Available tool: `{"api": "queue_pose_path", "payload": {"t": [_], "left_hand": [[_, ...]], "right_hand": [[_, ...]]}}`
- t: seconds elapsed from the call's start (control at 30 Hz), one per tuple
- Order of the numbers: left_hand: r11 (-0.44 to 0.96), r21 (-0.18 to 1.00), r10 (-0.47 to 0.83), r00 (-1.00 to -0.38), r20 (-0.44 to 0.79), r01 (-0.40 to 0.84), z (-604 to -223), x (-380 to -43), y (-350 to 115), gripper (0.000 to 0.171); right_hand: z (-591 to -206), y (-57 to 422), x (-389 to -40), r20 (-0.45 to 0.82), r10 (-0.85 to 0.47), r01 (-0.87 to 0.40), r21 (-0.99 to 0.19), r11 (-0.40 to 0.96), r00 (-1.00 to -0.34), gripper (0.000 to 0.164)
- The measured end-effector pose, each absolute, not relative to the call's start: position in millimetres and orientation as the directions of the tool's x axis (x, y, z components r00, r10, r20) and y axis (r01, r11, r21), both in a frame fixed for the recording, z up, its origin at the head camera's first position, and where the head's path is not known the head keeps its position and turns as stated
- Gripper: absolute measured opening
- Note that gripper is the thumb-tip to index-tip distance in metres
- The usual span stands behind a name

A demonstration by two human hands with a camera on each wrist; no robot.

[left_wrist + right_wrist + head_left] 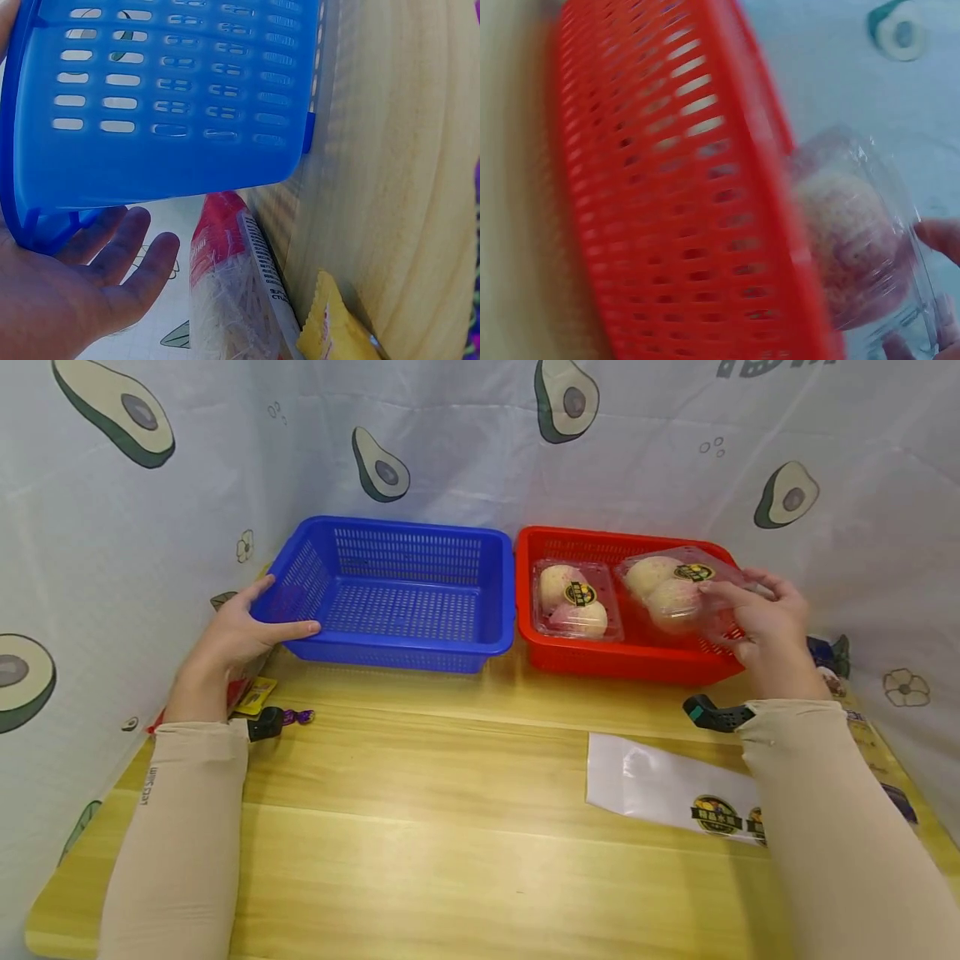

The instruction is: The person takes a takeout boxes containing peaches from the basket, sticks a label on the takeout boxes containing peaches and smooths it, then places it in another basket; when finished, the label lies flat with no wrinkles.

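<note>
My left hand rests against the left front corner of a blue basket, with its thumb along the front rim and fingers along the left side. In the left wrist view these fingers are extended beside the basket's rim. My right hand grips the right end of a clear plastic box with pale pink-yellow peaches and a black-and-gold label. This box is tilted over the right part of a red basket. Another box of peaches lies at the red basket's left.
A white plastic sheet with black-and-gold labels lies on the wooden table, near my right forearm. Beside my left wrist are a red-and-clear packet, a yellow packet and a purple wrapped sweet. An avocado-print curtain hangs behind.
</note>
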State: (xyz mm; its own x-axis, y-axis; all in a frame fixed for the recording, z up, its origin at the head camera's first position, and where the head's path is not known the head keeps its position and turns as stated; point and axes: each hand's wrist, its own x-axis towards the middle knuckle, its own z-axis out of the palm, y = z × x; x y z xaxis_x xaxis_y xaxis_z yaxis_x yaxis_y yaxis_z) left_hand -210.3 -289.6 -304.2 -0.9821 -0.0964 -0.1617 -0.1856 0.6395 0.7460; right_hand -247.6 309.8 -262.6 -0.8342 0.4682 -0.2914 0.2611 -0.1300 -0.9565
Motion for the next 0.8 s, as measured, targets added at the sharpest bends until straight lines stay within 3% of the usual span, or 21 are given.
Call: {"api": "queue_pose_path", "payload": {"t": [0.1,0.27,0.4,0.6,0.8], "left_hand": [[0.637,0.748,-0.093,-0.982,-0.166,-0.187,-304,-210,-289,0.124],[0.637,0.751,-0.084,-0.984,-0.155,-0.172,-304,-209,-290,0.123],[0.638,0.75,-0.088,-0.984,-0.156,-0.175,-305,-209,-291,0.124],[0.642,0.744,-0.094,-0.981,-0.167,-0.188,-307,-207,-290,0.125],[0.669,0.724,-0.076,-0.984,-0.161,-0.17,-306,-207,-288,0.124]], "right_hand": [[-273,306,-251,-0.293,0.467,0.341,-0.94,0.021,-0.834,0.084],[-281,304,-257,-0.278,0.372,0.434,-0.781,0.448,-0.885,0.091],[-282,306,-261,-0.299,0.293,0.418,-0.626,0.658,-0.908,0.08],[-283,306,-267,-0.374,0.229,0.4,-0.486,0.777,-0.899,0.062],[-282,308,-260,-0.383,0.214,0.388,-0.465,0.796,-0.899,0.072]]}}
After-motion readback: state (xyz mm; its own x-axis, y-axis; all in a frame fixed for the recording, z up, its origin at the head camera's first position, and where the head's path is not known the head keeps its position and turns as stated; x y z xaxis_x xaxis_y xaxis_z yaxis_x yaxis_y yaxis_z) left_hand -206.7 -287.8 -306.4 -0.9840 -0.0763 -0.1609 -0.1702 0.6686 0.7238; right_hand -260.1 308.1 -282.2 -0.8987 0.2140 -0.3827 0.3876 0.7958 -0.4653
